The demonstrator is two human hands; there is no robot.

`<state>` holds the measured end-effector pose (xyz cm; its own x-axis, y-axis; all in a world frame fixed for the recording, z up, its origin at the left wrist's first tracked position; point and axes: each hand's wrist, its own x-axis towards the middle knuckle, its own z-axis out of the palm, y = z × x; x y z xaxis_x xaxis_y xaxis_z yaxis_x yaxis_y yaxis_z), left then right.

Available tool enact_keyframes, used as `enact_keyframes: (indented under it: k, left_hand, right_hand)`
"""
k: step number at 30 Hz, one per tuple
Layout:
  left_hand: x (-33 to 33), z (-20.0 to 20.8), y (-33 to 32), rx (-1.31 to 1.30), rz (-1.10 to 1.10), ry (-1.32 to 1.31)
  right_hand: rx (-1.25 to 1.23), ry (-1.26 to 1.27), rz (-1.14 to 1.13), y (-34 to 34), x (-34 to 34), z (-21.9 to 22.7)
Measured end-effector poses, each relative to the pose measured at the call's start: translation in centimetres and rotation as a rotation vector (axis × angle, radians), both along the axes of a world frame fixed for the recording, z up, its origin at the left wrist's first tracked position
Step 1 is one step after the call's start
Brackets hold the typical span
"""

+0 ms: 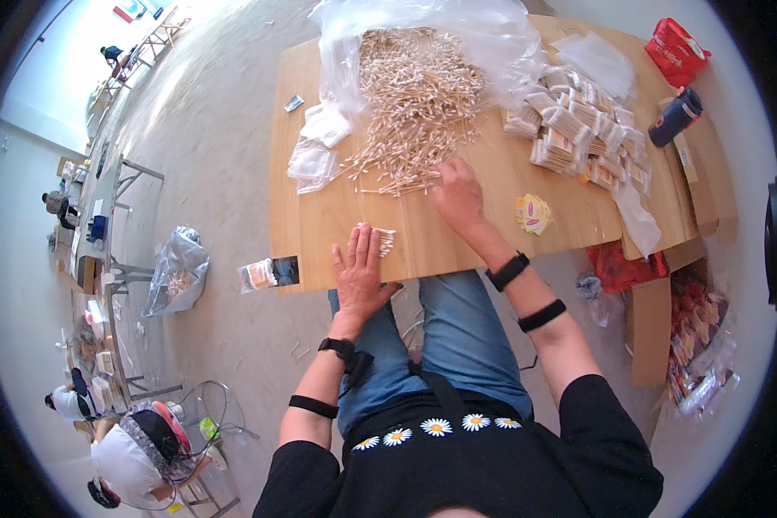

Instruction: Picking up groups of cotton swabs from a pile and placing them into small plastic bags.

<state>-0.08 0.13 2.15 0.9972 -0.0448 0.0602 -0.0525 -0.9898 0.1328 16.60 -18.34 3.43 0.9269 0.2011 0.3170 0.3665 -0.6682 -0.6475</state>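
A big heap of wooden-stemmed cotton swabs (pixel 419 95) spreads over the table (pixel 319 237) on a clear plastic sheet (pixel 514 43). My right hand (pixel 459 197) reaches to the heap's near right edge, its fingers pinched on cotton swabs there; the fingertips partly hide how many. Close to the front edge, my left hand (pixel 360 272) rests with fingers stretched flat. Against its fingers lies a small row of swabs (pixel 387 243), side by side. To the right of my right hand, yellow printed cards (pixel 533 214) sit in a loose stack.
Filled swab packets (pixel 583 129) are piled at the right. Clear small bags (pixel 313 164) lie left of the heap. A packet (pixel 259 275) sticks out at the front left corner. Dark bottle (pixel 675 116), red bag (pixel 675 52) and cardboard box (pixel 647 332) stand right; a clear sack (pixel 179 272) is on the floor.
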Motion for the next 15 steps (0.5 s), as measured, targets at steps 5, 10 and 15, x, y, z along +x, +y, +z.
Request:
enact_keyframes:
  k: [5,10,15]
  left_hand:
    - [0.2,0.3,-0.1,-0.030,0.001,0.011]
    - [0.4,0.2,-0.1,-0.036,-0.014,-0.019]
    - [0.0,-0.1,0.3,-0.052,0.011,0.000]
  right_hand:
    - [-0.120,0.134,0.271,0.9,-2.6,-1.9]
    - [-0.101,-0.147,0.168,4.3,0.5,-1.4]
    - [-0.241,-0.068,0.187,8.1,0.0,0.7]
